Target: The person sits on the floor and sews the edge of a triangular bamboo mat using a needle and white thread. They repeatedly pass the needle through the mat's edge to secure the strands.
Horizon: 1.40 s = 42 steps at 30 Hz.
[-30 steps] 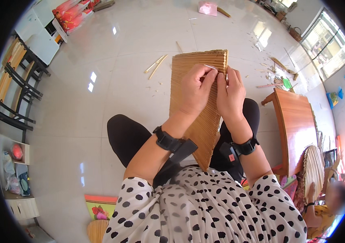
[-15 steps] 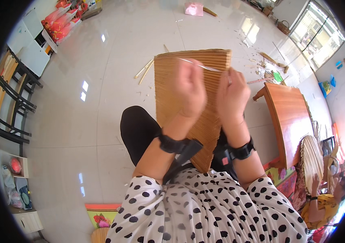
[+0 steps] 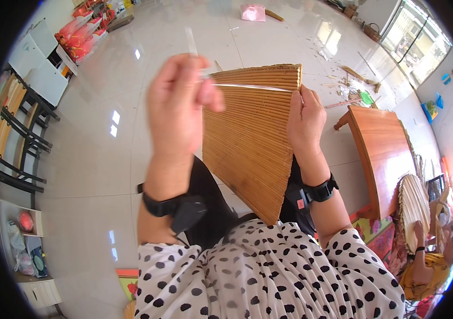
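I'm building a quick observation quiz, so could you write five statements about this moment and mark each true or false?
1. The left hand grips a thin white strip. True.
2. The right hand holds the right edge of a brown ridged panel. True.
3. Both hands meet at that edge. False: the left is out at the panel's left side.
4. The panel lies on a wooden table. False: its narrow end points at the spotted shirt.
5. A pink packet lies on the floor. True.

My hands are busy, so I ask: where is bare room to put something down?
The floor shows a wide bare patch between the benches and the left hand. The table, right of the right hand, also looks bare on top. Crowded: past its far end, among scraps.
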Available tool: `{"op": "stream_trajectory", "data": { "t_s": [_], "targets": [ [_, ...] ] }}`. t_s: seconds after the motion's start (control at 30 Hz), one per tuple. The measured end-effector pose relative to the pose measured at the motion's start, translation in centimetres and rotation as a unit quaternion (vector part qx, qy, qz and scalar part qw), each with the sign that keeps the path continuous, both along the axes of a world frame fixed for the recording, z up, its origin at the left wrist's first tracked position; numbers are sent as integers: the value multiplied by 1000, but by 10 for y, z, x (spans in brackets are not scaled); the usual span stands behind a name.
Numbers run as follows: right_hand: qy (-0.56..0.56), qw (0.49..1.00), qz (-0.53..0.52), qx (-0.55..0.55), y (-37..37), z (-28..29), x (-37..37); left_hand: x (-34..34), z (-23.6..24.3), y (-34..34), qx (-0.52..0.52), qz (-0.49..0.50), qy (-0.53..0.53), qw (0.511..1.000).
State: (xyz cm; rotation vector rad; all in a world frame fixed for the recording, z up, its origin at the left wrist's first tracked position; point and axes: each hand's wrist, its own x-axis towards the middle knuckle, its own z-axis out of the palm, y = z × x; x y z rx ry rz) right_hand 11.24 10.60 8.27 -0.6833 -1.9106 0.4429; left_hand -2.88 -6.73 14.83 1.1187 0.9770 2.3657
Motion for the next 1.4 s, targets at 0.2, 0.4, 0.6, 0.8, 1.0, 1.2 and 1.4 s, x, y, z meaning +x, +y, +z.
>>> {"op": "stream_trajectory", "data": {
  "t_s": [0.2, 0.4, 0.6, 0.8, 1.0, 1.2, 1.4],
  "targets": [
    [-7, 996, 40, 74, -13, 3, -22, -49, 28, -75, 66, 255, -3, 965],
    [10, 991, 87, 103, -21, 9, -24, -48, 8, -98, 140, 230, 6, 963],
    [30, 993, 107, 33, -20, 12, -2, -8, -11, -58, 35, 210, 99, 972],
    [17, 985, 169, 31, -39, 14, 8, 34, -29, -15, -216, 191, 322, 902],
    [16, 982, 188, 32, -44, 19, 16, 41, -36, -6, -214, 234, 418, 851],
    [19, 982, 187, 33, -43, 18, 18, 49, -30, -13, -243, 240, 440, 830],
    [24, 981, 188, 37, -45, 20, 19, 52, -28, -17, -240, 262, 458, 815]
  ]
}}
